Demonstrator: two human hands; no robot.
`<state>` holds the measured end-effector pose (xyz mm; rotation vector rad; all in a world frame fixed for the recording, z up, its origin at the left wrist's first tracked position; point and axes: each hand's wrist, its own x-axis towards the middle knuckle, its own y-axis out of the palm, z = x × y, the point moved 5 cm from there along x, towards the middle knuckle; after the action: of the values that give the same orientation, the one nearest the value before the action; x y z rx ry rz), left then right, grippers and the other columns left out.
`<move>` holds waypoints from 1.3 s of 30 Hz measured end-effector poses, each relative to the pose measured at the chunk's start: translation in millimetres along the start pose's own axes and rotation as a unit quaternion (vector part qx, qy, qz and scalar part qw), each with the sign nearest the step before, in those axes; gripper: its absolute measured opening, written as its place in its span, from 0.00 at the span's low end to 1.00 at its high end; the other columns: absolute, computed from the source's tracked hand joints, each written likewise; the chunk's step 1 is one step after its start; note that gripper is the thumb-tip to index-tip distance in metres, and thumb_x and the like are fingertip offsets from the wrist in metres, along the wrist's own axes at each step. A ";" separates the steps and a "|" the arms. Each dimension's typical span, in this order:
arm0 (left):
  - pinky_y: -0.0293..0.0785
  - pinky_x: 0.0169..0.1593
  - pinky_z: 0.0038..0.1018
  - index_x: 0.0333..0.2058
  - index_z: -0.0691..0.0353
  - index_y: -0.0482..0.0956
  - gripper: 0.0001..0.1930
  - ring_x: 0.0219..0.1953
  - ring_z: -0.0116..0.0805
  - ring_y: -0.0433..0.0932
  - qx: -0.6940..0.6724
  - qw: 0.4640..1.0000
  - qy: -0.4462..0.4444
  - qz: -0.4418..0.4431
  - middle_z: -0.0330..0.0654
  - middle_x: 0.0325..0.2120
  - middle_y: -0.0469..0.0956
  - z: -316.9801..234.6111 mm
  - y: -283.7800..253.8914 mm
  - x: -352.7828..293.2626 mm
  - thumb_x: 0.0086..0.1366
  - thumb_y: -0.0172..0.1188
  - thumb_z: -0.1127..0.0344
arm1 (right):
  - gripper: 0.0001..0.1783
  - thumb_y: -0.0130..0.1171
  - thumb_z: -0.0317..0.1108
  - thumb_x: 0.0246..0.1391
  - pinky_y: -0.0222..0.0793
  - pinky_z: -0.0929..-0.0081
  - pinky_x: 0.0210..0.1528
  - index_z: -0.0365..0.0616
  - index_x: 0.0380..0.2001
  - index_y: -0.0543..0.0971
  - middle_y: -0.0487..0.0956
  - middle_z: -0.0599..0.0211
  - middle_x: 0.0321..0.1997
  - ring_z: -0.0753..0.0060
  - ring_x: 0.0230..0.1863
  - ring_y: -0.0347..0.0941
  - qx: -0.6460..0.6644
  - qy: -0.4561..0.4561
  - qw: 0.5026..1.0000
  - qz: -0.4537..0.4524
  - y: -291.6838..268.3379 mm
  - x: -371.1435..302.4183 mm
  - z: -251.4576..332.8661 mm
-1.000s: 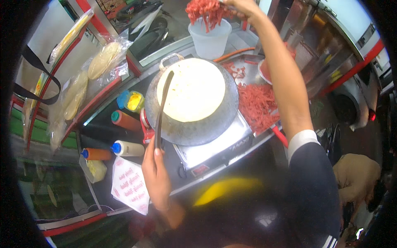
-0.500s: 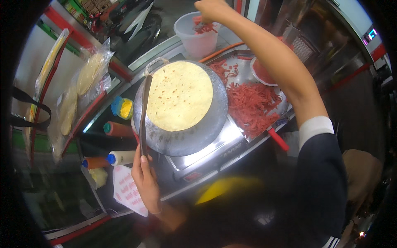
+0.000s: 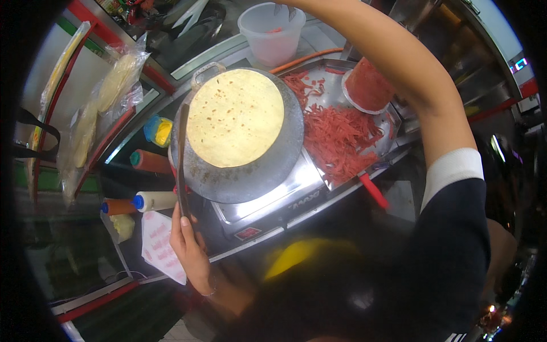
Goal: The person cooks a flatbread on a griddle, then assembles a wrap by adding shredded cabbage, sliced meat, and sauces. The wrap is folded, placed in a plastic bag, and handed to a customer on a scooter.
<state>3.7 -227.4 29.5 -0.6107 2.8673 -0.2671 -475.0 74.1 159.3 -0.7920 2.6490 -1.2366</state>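
Observation:
My left hand (image 3: 190, 251) is closed around a long, thin, dark spatula (image 3: 181, 154), which points away along the left rim of a round griddle (image 3: 228, 185). A pale flatbread (image 3: 235, 117) with brown spots lies flat on the griddle. My right forearm (image 3: 393, 51) reaches over to a translucent white bucket (image 3: 270, 43) behind the griddle. The top edge cuts off the right hand. Short grey prongs show beneath it at the bucket's mouth; what they belong to is unclear. A little red shows inside the bucket.
Shredded red meat (image 3: 342, 139) fills part of a metal tray (image 3: 327, 88), beside a tub of red filling (image 3: 367, 88). A red handle (image 3: 374, 192) juts from the tray's front. Sauce bottles (image 3: 156, 200) and a paper wrapper (image 3: 162, 248) lie left. Bagged flatbreads (image 3: 119, 85) rest farther left.
The red strips that hung below my right hand over the bucket no longer show there. The right hand has passed mostly beyond the top edge. My left hand keeps hold of the spatula.

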 end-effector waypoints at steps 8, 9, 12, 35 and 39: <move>0.49 0.22 0.17 0.72 0.65 0.75 0.24 0.21 0.10 0.57 0.062 0.997 0.054 0.004 0.30 0.39 0.72 10.0 -9.5 12.9 0.87 0.50 0.58 | 0.12 0.66 0.30 0.60 0.81 0.56 0.40 0.41 0.47 0.85 0.85 0.54 0.34 0.49 0.38 0.85 0.250 0.114 0.959 -0.067 -102.2 -314.6 50.2; 0.49 0.22 0.17 0.72 0.65 0.75 0.24 0.21 0.10 0.57 0.065 0.997 0.051 0.005 0.31 0.39 0.72 10.8 -11.0 13.4 0.87 0.50 0.58 | 0.18 0.69 0.33 0.59 0.84 0.52 0.40 0.46 0.53 0.88 0.88 0.52 0.35 0.45 0.42 0.89 0.283 0.160 0.946 -0.006 -93.6 -336.8 69.1; 0.49 0.23 0.17 0.73 0.65 0.75 0.24 0.21 0.10 0.57 0.024 1.000 0.005 0.004 0.31 0.39 0.73 12.3 -15.0 11.3 0.87 0.50 0.58 | 0.26 0.64 0.21 0.55 0.82 0.47 0.42 0.44 0.58 0.85 0.84 0.47 0.43 0.40 0.42 0.86 0.321 0.143 0.933 0.084 -61.6 -372.4 121.2; 0.47 0.21 0.16 0.73 0.60 0.76 0.25 0.21 0.11 0.57 0.091 0.993 0.047 -0.057 0.32 0.40 0.74 -6.4 -2.2 -45.5 0.85 0.53 0.56 | 0.16 0.60 0.34 0.70 0.75 0.40 0.43 0.32 0.48 0.87 0.81 0.29 0.31 0.27 0.39 0.83 0.628 0.355 0.692 -0.008 71.9 -389.2 153.8; 0.48 0.21 0.16 0.72 0.59 0.77 0.24 0.21 0.12 0.57 0.188 0.977 0.077 -0.058 0.32 0.40 0.74 -3.5 1.0 -46.3 0.86 0.53 0.55 | 0.16 0.59 0.34 0.71 0.76 0.43 0.43 0.32 0.51 0.87 0.82 0.31 0.32 0.29 0.40 0.84 0.613 0.343 0.711 -0.037 64.9 -388.1 149.8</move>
<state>43.9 -206.7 39.8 -0.7053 2.8114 -0.8863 -122.3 201.2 -32.3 -0.1464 1.2906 -3.1098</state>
